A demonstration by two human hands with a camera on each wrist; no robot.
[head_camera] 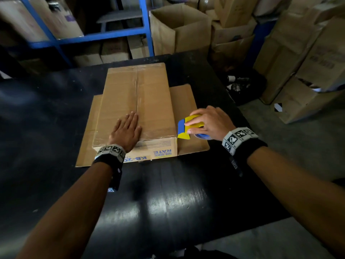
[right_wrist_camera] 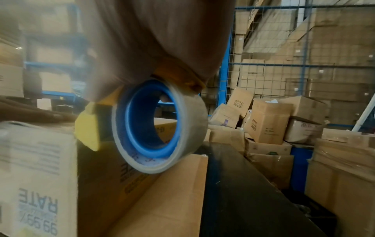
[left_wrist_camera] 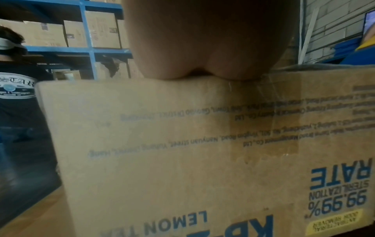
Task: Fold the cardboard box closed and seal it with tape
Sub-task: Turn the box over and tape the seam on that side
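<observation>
A closed cardboard box [head_camera: 141, 98] lies on the black table [head_camera: 168, 202], with clear tape along its centre seam and over the near edge. My left hand [head_camera: 127, 128] lies flat on the box top near the front edge, fingers straight; its palm [left_wrist_camera: 202, 48] presses the top edge of the box [left_wrist_camera: 162, 144]. My right hand [head_camera: 207, 122] grips a yellow and blue tape dispenser [head_camera: 188, 126] just right of the box's near right corner. In the right wrist view the tape roll [right_wrist_camera: 158, 126] with its blue core hangs beside the box's side [right_wrist_camera: 40, 176].
Flat cardboard sheets [head_camera: 186, 113] lie under the box and stick out left and right. Blue shelving [head_camera: 93, 34] with cartons stands behind the table. Stacked boxes [head_camera: 298, 62] crowd the floor at the right. A person [left_wrist_camera: 16, 96] stands at the far left in the left wrist view.
</observation>
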